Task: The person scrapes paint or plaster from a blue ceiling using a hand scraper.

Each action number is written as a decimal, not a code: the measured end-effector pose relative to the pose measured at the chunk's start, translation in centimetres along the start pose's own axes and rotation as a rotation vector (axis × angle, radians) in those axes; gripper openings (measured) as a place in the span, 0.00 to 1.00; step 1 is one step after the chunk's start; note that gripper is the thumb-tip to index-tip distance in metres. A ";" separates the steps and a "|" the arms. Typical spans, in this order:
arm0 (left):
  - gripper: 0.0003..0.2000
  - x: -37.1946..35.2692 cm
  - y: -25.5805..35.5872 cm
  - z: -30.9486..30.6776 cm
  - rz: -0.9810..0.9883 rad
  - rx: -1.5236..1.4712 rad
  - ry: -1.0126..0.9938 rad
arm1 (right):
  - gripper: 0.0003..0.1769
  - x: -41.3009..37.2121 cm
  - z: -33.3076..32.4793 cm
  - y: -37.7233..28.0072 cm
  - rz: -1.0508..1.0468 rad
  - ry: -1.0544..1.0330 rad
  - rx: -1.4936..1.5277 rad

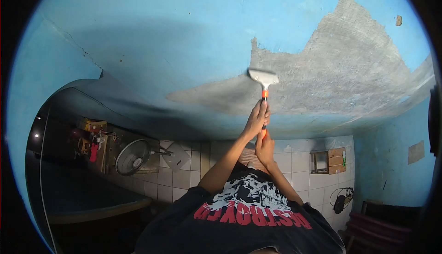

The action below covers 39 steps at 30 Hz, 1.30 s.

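Note:
A long-handled scraper (264, 77) with a wide pale metal head and a black and orange handle stands upright in front of me. Its blade edge meets the wall at the border between blue paint (184, 37) and a bare grey patch (313, 79). My left hand (256, 120) is closed around the upper handle, just below the orange collar. Lower down, my right hand (264, 149) grips the orange and black end of the same handle. The scraper head looks slightly blurred.
A round fan (133, 157) stands on the tiled floor (182, 178) at left, near cluttered shelving (94, 145). At right are a small wooden stool (329, 161) and a coiled black cable (341, 201). A table edge (101, 211) shows lower left.

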<state>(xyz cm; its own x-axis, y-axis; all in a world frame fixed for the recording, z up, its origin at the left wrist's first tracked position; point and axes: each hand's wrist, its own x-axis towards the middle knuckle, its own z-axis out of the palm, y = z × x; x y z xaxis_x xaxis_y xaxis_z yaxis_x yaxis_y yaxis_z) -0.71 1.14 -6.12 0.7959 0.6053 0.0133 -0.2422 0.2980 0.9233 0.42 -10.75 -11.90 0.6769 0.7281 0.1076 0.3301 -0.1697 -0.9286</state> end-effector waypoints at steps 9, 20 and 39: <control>0.20 -0.2 0.0 -0.1 -0.063 -0.018 0.048 | 0.22 -0.3 -0.4 -0.7 0.054 -0.038 0.016; 0.20 0.2 0.4 0.0 -0.053 -0.007 0.030 | 0.24 0.0 0.3 0.3 -0.081 0.042 -0.041; 0.19 0.8 2.1 0.7 -0.012 0.030 0.016 | 0.20 1.0 -0.7 -2.2 -0.029 0.008 0.013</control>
<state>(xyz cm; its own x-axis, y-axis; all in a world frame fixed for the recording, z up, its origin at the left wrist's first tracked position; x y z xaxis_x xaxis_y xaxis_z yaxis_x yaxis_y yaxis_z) -0.21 1.70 -3.93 0.7894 0.6139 -0.0040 -0.2158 0.2837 0.9343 0.84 -10.12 -9.51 0.6728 0.7270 0.1370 0.3408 -0.1402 -0.9296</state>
